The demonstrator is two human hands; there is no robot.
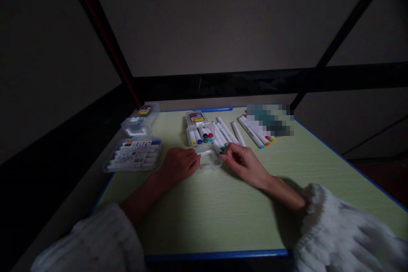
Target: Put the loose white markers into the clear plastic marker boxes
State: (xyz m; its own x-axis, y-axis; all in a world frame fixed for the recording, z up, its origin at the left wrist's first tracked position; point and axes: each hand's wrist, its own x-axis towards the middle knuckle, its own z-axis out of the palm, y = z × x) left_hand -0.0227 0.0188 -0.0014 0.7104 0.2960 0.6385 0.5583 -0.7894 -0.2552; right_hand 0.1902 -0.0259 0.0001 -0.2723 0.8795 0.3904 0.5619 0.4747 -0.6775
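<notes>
Low over the table, a clear plastic case point(210, 162) lies between my two hands, its near edge rounded. My left hand point(181, 164) is closed, with thumb and finger pinching the case's left side. Thumb and forefinger of my right hand point(246, 165) meet in a pinch at its right side. White markers point(218, 143) with green, grey and dark ends lie right by the right fingertips, partly hidden by them. Just behind, another marker case point(195, 117) shows several markers point(204, 136) with yellow, blue, green and red ends.
More white markers point(251, 132) are spread to the right, near a pixelated patch point(269, 119). At the left lie a filled flat marker pack point(134, 155) and a clear case with a handle point(142, 120). Blue edging point(216, 256) borders the pale green table point(210, 216).
</notes>
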